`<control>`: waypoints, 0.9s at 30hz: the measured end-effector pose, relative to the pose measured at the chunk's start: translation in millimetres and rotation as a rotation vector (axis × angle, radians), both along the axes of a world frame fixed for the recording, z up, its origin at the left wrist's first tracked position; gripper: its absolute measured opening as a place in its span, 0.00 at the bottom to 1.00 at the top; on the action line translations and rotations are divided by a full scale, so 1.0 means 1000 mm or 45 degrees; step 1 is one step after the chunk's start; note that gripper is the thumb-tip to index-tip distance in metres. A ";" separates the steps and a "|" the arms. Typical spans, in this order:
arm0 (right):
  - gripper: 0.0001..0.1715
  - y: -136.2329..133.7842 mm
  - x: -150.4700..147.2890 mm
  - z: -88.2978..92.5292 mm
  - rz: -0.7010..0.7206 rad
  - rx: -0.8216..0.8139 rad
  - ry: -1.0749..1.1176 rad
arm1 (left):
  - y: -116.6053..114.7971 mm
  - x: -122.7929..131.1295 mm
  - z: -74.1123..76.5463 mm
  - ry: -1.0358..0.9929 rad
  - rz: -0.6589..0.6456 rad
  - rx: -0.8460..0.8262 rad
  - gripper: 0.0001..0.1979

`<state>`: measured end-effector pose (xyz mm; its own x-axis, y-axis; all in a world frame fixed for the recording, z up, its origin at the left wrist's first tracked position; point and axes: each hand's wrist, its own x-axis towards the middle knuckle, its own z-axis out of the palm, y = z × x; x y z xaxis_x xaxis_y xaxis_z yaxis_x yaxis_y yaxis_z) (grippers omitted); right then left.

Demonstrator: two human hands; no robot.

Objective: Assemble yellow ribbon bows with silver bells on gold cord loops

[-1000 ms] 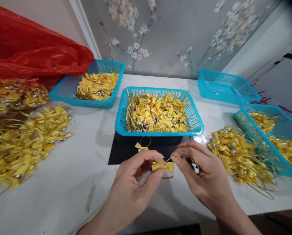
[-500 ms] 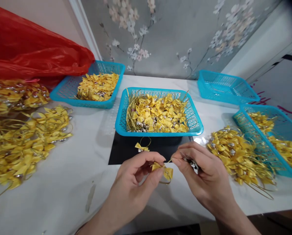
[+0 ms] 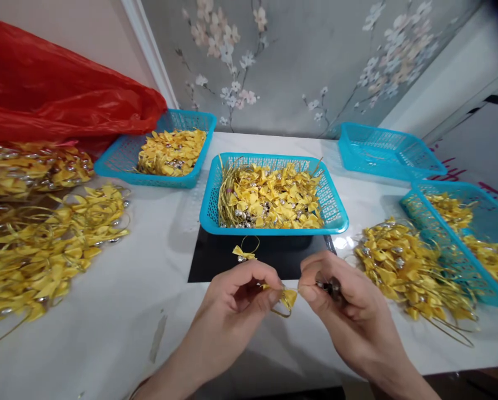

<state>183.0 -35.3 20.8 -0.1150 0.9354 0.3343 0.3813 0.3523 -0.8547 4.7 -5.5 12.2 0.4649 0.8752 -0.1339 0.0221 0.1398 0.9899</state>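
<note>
My left hand (image 3: 236,316) is closed, thumb and fingers pinching a yellow ribbon bow (image 3: 289,298). A loop of thin gold cord (image 3: 283,314) hangs below that bow. My right hand (image 3: 344,311) is closed just to its right, thumb and forefinger pinched together beside the bow's edge; what lies between those fingertips is too small to make out. Small shiny silver bells (image 3: 330,287) show in the curl of its fingers. Beyond my left hand, another yellow bow (image 3: 244,253) with a bell and cord loop lies on a black mat (image 3: 207,258).
A blue basket (image 3: 274,230) of belled bows stands ahead. More blue baskets stand at back left (image 3: 149,180), back right (image 3: 391,145) and right (image 3: 436,233). Bow piles lie left (image 3: 57,244) and right (image 3: 403,266). A red plastic bag (image 3: 65,89) hangs over the back-left basket.
My right hand has shifted slightly right, away from the bow, its fingers curling differently around the bells. My left hand still pinches the bow. The whole view has shifted slightly.
</note>
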 end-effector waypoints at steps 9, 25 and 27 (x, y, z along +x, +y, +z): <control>0.10 -0.001 0.002 -0.006 -0.051 -0.213 0.173 | 0.001 0.002 -0.004 -0.024 0.048 -0.090 0.02; 0.12 -0.005 -0.018 -0.029 -0.217 0.233 -0.097 | 0.003 0.000 -0.010 -0.197 0.075 -0.249 0.04; 0.10 -0.003 -0.016 -0.028 -0.214 0.156 -0.024 | 0.003 0.000 -0.010 -0.214 0.063 -0.298 0.05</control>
